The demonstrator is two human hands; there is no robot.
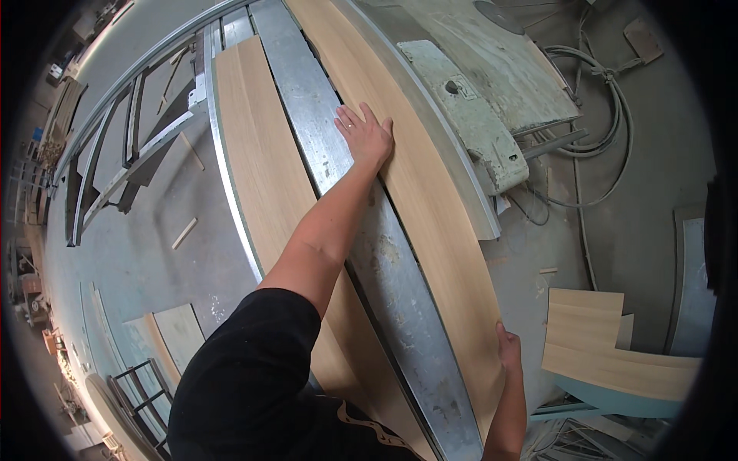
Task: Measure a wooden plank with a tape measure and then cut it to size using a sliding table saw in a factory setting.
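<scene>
Two long wood-grain boards lie lengthwise on a machine table, with a worn metal strip (284,58) between them. My left hand (365,137) rests with spread fingers across the metal strip and the inner edge of the right board (430,207). At that board's outer edge, toward its near end, is my right hand (509,349). Its thumb points up along the edge, and the other fingers are mostly hidden; it seems to grip the board there. The left board (257,123) lies beneath my left arm, touched by neither hand.
A scuffed grey-green machine cover (469,115) flanks the table on the right, with coiled cables (619,115) beyond it. An angled metal frame (123,154) juts out on the left. Board pieces (584,319) lie at lower right. Wooden sticks (184,233) litter the floor.
</scene>
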